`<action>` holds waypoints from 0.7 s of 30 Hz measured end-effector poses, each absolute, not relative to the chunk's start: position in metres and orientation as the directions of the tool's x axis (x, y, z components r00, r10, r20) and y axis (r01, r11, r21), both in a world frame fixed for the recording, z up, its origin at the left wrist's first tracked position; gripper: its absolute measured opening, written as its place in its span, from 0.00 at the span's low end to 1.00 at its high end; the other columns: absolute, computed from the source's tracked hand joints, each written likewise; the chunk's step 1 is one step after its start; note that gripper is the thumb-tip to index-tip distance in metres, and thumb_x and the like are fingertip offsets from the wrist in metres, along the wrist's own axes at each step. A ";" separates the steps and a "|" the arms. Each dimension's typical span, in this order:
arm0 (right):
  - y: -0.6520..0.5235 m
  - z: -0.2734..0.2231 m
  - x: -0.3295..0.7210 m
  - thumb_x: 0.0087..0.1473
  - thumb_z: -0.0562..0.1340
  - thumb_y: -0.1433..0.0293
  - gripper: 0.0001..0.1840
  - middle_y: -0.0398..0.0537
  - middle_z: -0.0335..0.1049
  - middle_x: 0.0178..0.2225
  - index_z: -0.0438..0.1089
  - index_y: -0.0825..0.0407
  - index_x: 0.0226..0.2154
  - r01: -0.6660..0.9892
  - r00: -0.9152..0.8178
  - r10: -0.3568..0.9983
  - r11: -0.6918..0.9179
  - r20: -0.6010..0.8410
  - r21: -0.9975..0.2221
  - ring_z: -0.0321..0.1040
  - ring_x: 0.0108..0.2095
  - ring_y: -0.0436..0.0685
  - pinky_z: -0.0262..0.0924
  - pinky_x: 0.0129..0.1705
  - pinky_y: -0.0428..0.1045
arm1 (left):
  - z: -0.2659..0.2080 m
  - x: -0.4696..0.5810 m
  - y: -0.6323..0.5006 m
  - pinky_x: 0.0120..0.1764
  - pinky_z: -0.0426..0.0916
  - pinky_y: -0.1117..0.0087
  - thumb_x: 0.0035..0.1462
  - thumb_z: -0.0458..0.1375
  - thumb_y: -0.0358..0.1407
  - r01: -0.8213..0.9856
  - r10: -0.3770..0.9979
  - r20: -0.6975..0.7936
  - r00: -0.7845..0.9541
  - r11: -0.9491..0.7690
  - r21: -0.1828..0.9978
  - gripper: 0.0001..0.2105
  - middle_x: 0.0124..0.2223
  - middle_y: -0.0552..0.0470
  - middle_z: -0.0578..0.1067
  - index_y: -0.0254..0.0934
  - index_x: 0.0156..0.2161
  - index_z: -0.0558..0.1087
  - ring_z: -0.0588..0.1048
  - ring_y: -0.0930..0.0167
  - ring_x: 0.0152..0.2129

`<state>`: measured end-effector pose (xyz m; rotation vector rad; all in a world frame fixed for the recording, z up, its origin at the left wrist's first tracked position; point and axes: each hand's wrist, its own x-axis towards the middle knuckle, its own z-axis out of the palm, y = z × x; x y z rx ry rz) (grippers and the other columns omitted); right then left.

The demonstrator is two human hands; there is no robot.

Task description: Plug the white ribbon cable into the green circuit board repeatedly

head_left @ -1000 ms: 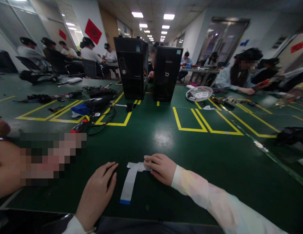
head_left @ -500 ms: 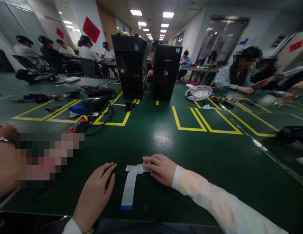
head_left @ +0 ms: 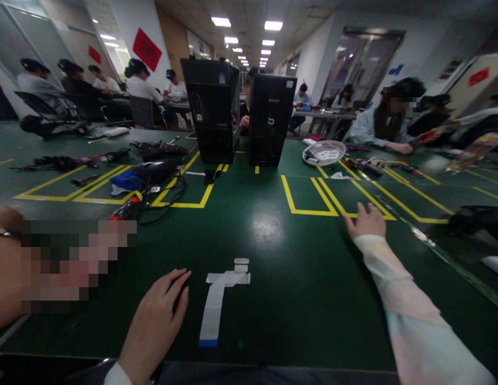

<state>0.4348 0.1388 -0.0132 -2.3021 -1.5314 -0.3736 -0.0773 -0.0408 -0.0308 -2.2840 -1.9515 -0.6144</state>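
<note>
A white flat ribbon cable (head_left: 212, 311) with a blue end lies on the green table in front of me. Across its upper end runs a clear-looking strip, and a small connector piece (head_left: 241, 263) shows at the top right of it. To the left of the cable, my left hand (head_left: 158, 313) rests on the table with loosely stretched fingers, touching nothing but the surface. Well to the right and farther out, my right hand (head_left: 367, 220) hovers or rests by the yellow tape lines, fingers spread and holding nothing.
Two black computer cases (head_left: 270, 120) stand at the back. A white round basket (head_left: 323, 153) sits right of them. A hair-dryer-like black tool (head_left: 158, 170), cables and a red-handled tool (head_left: 124, 208) lie at left. Beside me is another person's arm (head_left: 8, 278). Others sit around.
My right hand has let go of the ribbon cable's upper right end and moved far right and forward, uncovering the connector piece. My left hand has stayed in place.
</note>
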 end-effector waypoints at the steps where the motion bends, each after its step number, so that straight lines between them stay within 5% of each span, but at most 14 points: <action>1: 0.135 -0.014 0.455 0.59 0.49 0.56 0.35 0.68 0.43 0.63 0.53 0.62 0.61 0.880 0.473 0.787 -0.446 0.395 -0.164 0.39 0.63 0.72 0.39 0.60 0.67 | -0.031 -0.077 -0.041 0.52 0.65 0.55 0.62 0.46 0.42 0.961 0.931 0.349 0.112 -0.190 0.199 0.20 0.53 0.42 0.69 0.36 0.53 0.68 0.69 0.60 0.50; 4: 0.119 -0.018 0.503 0.59 0.46 0.56 0.36 0.75 0.42 0.62 0.54 0.67 0.59 0.712 0.695 0.622 -0.665 0.362 -0.224 0.35 0.63 0.77 0.32 0.59 0.72 | -0.032 -0.078 -0.041 0.51 0.66 0.55 0.62 0.46 0.42 0.962 0.932 0.348 0.104 -0.183 0.203 0.20 0.53 0.42 0.70 0.36 0.53 0.68 0.69 0.60 0.50; 8: 0.108 -0.025 0.537 0.57 0.45 0.54 0.37 0.74 0.45 0.61 0.55 0.65 0.59 0.568 0.819 0.508 -0.785 0.266 -0.247 0.38 0.63 0.75 0.37 0.59 0.70 | -0.032 -0.078 -0.041 0.51 0.66 0.55 0.62 0.46 0.43 0.965 0.938 0.333 0.095 -0.169 0.201 0.20 0.53 0.43 0.70 0.37 0.54 0.69 0.69 0.60 0.50; 16: 0.117 -0.032 0.552 0.56 0.41 0.50 0.42 0.65 0.47 0.63 0.56 0.63 0.60 0.620 0.784 0.609 -0.764 0.118 -0.176 0.40 0.62 0.76 0.37 0.61 0.65 | -0.033 -0.079 -0.042 0.50 0.66 0.54 0.62 0.45 0.43 0.966 0.942 0.324 0.088 -0.161 0.204 0.20 0.53 0.43 0.69 0.37 0.54 0.68 0.68 0.60 0.50; 21: 0.116 -0.024 0.548 0.56 0.42 0.50 0.41 0.68 0.50 0.61 0.58 0.63 0.58 0.643 0.764 0.642 -0.750 0.064 -0.157 0.45 0.60 0.76 0.44 0.58 0.66 | -0.033 -0.079 -0.041 0.51 0.66 0.54 0.63 0.45 0.43 0.964 0.939 0.329 0.096 -0.171 0.205 0.20 0.53 0.42 0.69 0.37 0.54 0.68 0.68 0.60 0.50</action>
